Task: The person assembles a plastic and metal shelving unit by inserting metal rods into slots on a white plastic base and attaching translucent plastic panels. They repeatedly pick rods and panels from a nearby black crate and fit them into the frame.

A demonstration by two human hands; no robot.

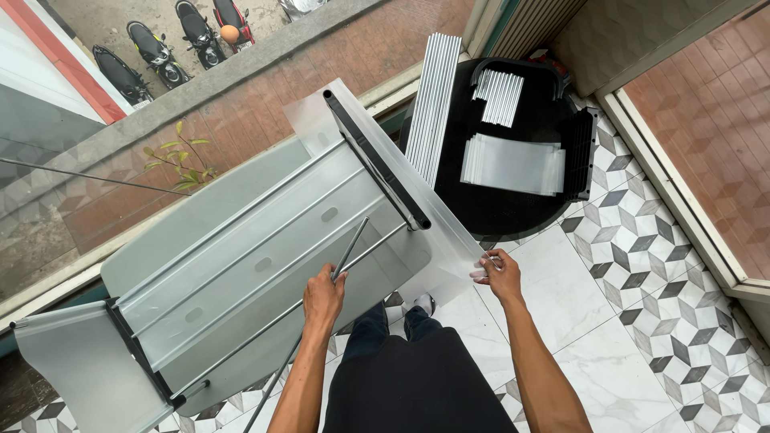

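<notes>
Hands work at a grey rack [241, 256] that lies tilted across the balcony floor, seen from above. The left hand [322, 298] is closed around a thin metal rod [337, 277], which runs slantwise from the rack's middle down past the person's knee. The right hand [497, 273] pinches the near corner of a clear plastic sheet [437, 216] between fingertips; the sheet drapes over the rack's right end and over a black bar [377, 160] that crosses it. A second black bar [136, 353] sits at the rack's left end, with more clear sheet beyond it. To the right of the rack stands a round black table [497, 200]; on it lie a stack of clear sheets [513, 164] and a small bunch of short rods [499, 96]. A bundle of long rods [433, 104] leans between rack and table, touching the table's left edge. Patterned tiles [642, 265] cover the floor, and motorbikes [160, 52] are parked well below, beyond the ledge.
</notes>
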